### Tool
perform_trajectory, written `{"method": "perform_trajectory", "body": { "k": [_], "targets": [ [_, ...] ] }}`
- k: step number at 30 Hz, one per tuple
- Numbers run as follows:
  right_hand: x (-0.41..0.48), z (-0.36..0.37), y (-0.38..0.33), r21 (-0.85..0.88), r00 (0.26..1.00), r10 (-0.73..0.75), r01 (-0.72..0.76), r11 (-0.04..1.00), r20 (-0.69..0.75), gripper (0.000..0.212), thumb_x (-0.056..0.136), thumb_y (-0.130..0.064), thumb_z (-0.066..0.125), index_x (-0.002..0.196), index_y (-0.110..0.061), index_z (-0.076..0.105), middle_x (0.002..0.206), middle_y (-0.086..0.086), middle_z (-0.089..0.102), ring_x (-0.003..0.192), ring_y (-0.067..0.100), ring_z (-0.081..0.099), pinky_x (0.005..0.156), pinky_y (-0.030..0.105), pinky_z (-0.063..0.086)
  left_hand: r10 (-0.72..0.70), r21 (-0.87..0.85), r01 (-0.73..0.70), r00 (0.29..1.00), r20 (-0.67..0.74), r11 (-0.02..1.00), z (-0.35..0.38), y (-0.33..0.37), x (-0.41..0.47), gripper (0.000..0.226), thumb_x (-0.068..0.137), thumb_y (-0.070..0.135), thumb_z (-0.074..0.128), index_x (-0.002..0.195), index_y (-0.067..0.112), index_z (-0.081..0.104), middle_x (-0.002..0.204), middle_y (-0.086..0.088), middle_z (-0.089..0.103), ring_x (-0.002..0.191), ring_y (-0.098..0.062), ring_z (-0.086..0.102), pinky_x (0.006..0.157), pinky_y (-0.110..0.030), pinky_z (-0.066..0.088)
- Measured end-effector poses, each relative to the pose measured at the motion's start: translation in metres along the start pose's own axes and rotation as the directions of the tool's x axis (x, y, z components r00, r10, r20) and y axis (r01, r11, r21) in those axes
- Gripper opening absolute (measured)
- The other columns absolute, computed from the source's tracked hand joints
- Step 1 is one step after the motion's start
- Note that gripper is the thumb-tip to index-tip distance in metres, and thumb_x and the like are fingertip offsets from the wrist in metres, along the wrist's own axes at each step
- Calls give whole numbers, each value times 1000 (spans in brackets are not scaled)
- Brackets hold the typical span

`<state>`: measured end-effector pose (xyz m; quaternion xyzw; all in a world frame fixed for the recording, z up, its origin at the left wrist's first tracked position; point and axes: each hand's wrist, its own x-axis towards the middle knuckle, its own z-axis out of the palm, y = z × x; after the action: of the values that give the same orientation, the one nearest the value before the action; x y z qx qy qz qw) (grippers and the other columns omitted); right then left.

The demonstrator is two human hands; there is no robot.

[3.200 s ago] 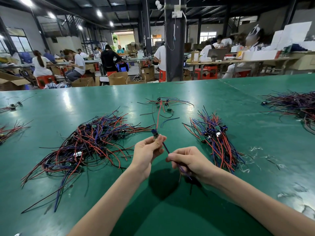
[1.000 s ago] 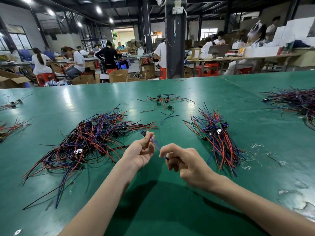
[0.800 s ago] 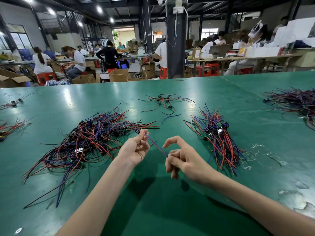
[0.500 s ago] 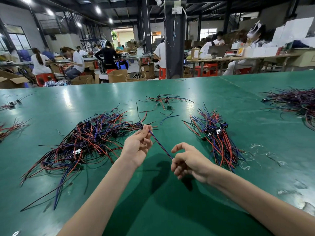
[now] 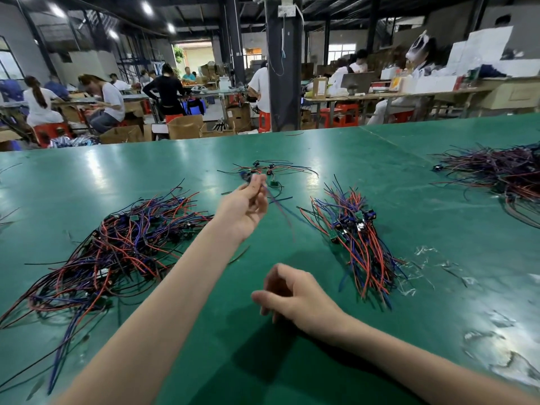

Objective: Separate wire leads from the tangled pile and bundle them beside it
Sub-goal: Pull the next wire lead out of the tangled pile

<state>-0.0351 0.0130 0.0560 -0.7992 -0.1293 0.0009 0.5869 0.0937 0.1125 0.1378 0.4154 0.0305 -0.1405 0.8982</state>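
From my remote seat, the green table point(image 5: 87, 176) carries several heaps. The tangled pile point(image 5: 125, 244) of red, blue and black wires sprawls on the left. The bundle point(image 5: 359, 241) of sorted ones lies to its right, well apart from it. Beyond both sits a small scatter point(image 5: 277, 171) of loose wires, and a far pile point(image 5: 502, 173) lies at the right edge. Clear plastic scraps point(image 5: 423, 258) lie just beside the bundle. Behind the table stands a dark pillar point(image 5: 283, 68), with people working at benches.

The left forearm crosses in front of the tangled pile's right fringe. The raised left hand point(image 5: 245, 206) partly hides the small scatter. It pinches one wire lead point(image 5: 273, 198) between thumb and fingertips, and the lead trails down and right, blurred, toward the bundle. The right hand point(image 5: 295, 293) hangs low near me, fingers loosely curled, with nothing in it that I can see.

Half a second ago both hands held this lead stretched between them. Since then the right one has let go and dropped back, and the left has swung forward and up with it.
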Motion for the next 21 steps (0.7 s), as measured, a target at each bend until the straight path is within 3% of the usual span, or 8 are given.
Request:
{"method": "perform_trajectory", "body": {
  "k": [3,5,9,11,15,17,19,21],
  "targets": [
    [-6,2,-4,-150,994,-59,72,986,88,32,91,-32,62,63,-21,53,57,-3,61,44,2,48,48,17,39,-122,76,116,990,78,990,34,-21,16,12,90,12,58,85,1,60,63,-4,56,47,-6,50,41,-13,46],
    [-10,3,-5,-228,986,-77,110,968,147,40,94,-38,55,61,-15,54,54,-3,57,44,3,48,49,18,38,-228,198,203,967,113,959,52,-49,20,7,89,8,59,88,1,60,62,-5,58,43,-7,51,40,-15,46],
    [-14,1,-2,-309,951,-225,284,908,211,42,88,-32,48,70,3,61,70,18,64,68,30,60,67,39,49,-382,487,306,922,64,818,64,-104,18,10,87,2,63,90,-5,56,65,-8,58,48,-10,54,42,-16,49],
    [-13,-2,-1,-310,939,-263,324,894,223,33,86,-25,53,74,4,63,76,17,64,73,29,58,71,39,49,-340,592,246,939,50,767,61,-116,19,17,83,-1,67,94,-6,55,68,-11,58,47,-10,56,45,-18,52],
    [-15,1,-4,-362,902,-332,418,833,277,29,85,-16,61,59,-3,57,59,11,53,59,18,39,58,34,40,-266,764,69,954,137,642,53,-116,14,24,84,2,68,72,-2,48,52,-14,54,34,-12,51,38,-20,47],
    [-18,2,-7,-386,872,-399,484,785,282,37,85,-17,63,51,-8,51,48,8,44,51,18,31,51,29,30,-254,879,-45,949,186,474,52,-110,6,33,88,16,67,67,1,47,54,-14,56,37,-15,51,40,-21,47],
    [-19,-3,-14,-416,839,-493,542,730,228,42,85,-18,64,48,-14,44,42,6,37,46,18,23,47,26,21,-241,942,-166,940,240,290,57,-92,-1,39,92,32,60,76,-3,54,65,-17,66,48,-20,59,53,-25,54],
    [-19,-9,-27,-437,815,-569,554,708,109,44,84,-17,65,49,-16,39,42,2,33,46,14,18,44,25,17,-214,928,-285,917,337,242,62,-64,-14,35,96,34,52,85,1,59,77,-18,72,54,-16,62,59,-24,54]
  ]
}}
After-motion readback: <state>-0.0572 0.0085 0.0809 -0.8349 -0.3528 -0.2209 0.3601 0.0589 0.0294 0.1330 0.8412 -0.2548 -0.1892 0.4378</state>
